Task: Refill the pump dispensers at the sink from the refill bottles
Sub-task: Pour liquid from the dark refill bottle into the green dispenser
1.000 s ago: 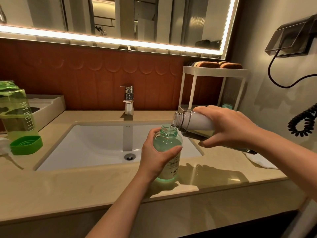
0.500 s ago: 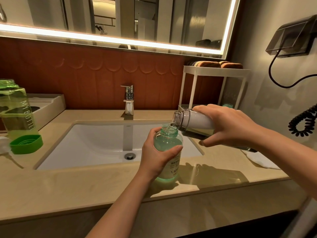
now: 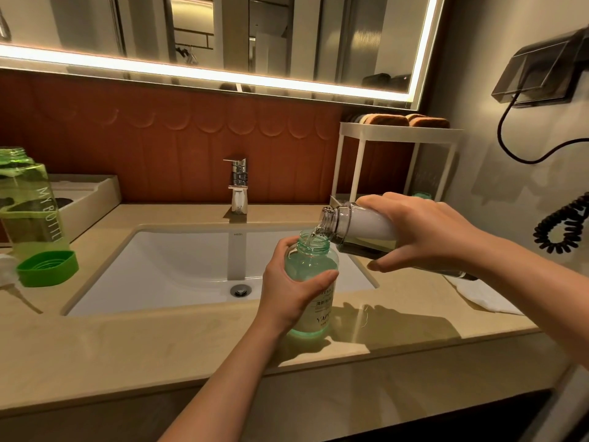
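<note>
My left hand (image 3: 291,290) has its fingers curled round the back of the teal dispenser bottle (image 3: 310,266) and the thumb pressed across its front. The bottle is gripped upright with its base on the countertop (image 3: 159,346), at the front right corner of the basin (image 3: 191,260). My right hand (image 3: 424,237) wraps the clear refill bottle (image 3: 366,226), fingers over the top and thumb beneath. It is tipped almost flat, with its mouth just above the dispenser's open neck.

A second ago I saw no liquid between the two mouths. Now a thin clear stream (image 3: 314,232) runs from the refill bottle into the neck, while both hands sit about where they were.

On the dispenser's pale label I can read "YAP"; my hand hides the rest, and the smaller print is too fine to read. I cannot judge the fill level through the tint. The refill bottle's white label shows no writing from here.

At the left stands an uncapped green water bottle (image 3: 32,212) marked "MY BOTTLE", with its green cap (image 3: 47,267) on the counter in front of it. A white pump head (image 3: 6,269) lies beside the cap. The basin rim carries a small mark under the faucet (image 3: 239,183), too small to read.
</note>
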Tool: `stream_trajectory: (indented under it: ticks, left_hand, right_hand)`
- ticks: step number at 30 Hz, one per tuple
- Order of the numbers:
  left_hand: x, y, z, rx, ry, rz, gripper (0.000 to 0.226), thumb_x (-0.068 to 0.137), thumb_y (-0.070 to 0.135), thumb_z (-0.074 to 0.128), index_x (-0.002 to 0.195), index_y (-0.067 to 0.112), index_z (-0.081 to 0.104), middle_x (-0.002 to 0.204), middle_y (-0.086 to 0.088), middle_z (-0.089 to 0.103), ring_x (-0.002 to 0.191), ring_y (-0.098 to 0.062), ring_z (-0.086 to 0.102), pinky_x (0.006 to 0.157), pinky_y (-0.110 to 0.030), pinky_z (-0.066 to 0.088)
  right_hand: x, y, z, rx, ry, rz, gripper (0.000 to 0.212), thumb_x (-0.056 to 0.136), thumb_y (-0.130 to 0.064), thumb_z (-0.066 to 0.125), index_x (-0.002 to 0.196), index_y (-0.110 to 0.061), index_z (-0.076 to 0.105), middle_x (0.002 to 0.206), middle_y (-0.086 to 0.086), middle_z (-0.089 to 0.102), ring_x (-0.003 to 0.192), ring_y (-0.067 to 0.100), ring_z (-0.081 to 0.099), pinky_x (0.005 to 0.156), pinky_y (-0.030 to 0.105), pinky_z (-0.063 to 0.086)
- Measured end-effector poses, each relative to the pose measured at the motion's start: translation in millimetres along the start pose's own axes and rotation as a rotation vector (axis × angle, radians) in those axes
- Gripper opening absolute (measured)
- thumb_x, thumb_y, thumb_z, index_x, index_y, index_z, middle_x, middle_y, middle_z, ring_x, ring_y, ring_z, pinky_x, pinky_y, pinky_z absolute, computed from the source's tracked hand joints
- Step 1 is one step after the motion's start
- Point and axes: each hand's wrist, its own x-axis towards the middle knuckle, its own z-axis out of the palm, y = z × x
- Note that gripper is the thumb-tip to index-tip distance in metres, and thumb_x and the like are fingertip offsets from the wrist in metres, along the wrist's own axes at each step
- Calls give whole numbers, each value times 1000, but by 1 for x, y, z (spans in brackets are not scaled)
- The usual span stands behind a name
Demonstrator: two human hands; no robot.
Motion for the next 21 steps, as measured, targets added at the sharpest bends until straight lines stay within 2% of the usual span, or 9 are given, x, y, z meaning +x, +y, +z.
stream_trajectory:
  ticks: [4,12,16,21]
  left_hand:
    - [0,0,0,8,-13,0,62,47,41,78,102,30,51,101,10,62,86,7,61,71,-10,49]
    - [0,-1,0,4,-9,-4,65,45,48,75,103,30,51,102,9,63,88,5,62,73,-11,49]
    - [0,-2,-1,11,-10,-9,65,45,49,75,103,31,51,104,7,63,92,-1,62,76,-16,51]
    - [0,-1,0,11,-10,-5,64,46,48,75,102,30,51,102,9,63,89,3,62,75,-14,50]
  right_hand:
    - [0,0,-1,-7,-5,-5,83,67,-46,75,137,-32,32,120,-7,51,96,8,44,78,27,46]
    - [-1,-1,-3,-16,-13,-8,86,68,-47,75,139,-31,30,123,-6,50,98,8,44,79,25,45]
    - [-1,-2,-4,-21,-14,-5,87,69,-46,74,141,-30,29,123,-6,50,99,8,45,79,25,46]
    - [-1,-2,-4,-23,-16,-7,88,68,-47,75,141,-30,28,123,-6,50,99,8,44,78,24,44]
